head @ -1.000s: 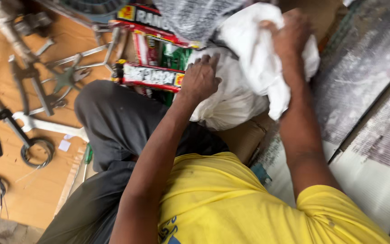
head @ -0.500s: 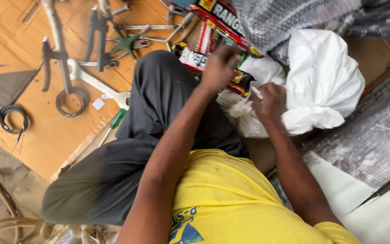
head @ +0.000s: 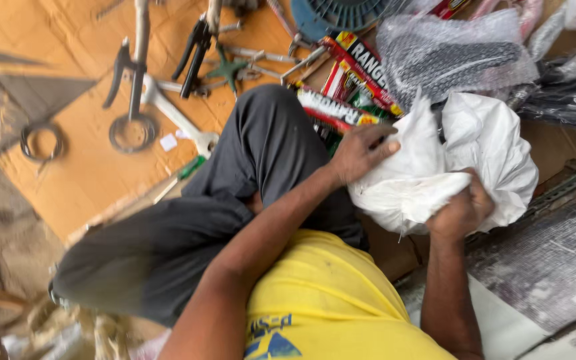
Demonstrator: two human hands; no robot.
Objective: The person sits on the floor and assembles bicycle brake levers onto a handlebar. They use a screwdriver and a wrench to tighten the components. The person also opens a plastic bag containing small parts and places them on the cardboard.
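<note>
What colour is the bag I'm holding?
White. The bag shows best in the head view, gripped by the left hand and right hand.

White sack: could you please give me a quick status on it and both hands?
Both hands gripping: left hand on top, right hand bunching lower edge. White sack crumpled, beside knee. Printed cartons and bubble-wrapped parts crowd behind it.
</note>
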